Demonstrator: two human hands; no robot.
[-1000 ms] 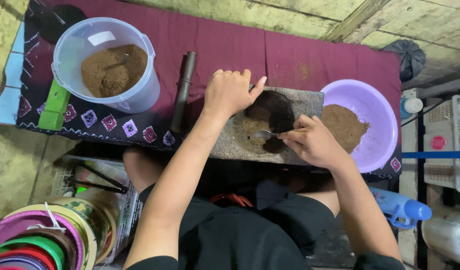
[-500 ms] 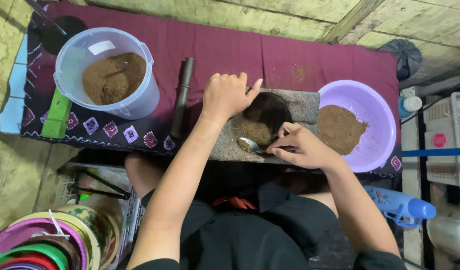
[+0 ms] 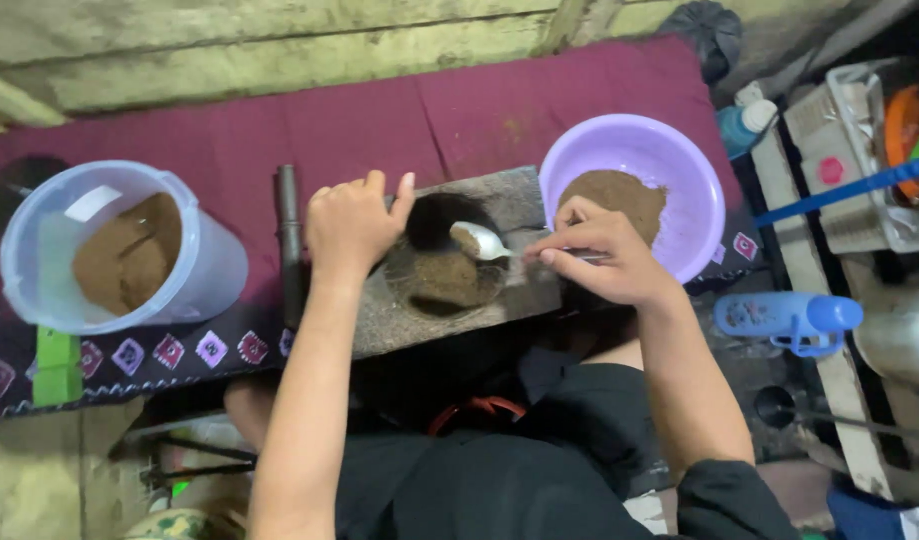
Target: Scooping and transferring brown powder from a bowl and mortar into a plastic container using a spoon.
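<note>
A maroon cloth (image 3: 500, 110) with a patterned border covers the low tabletop in front of you, against rough, weathered wooden planks. On it sits a grey stone block (image 3: 500, 300) with a round hollow holding coarse brown powder (image 3: 450, 280). Your left hand (image 3: 352, 222) rests closed over the block's rim, steadying it. Your right hand (image 3: 605, 258) pinches the handle of a metal spoon (image 3: 483, 240), whose bowl hovers over the hollow carrying a small heap of the powder. Judging from this, you are mid-scoop; the lift calls for a level spoon, since the powder looks dry and loose. Just right of the block, a smooth lilac plastic bowl (image 3: 700, 180) holds more powder. To the left lie a dark cylindrical pestle (image 3: 288, 240) and a translucent tub (image 3: 210, 270).
</note>
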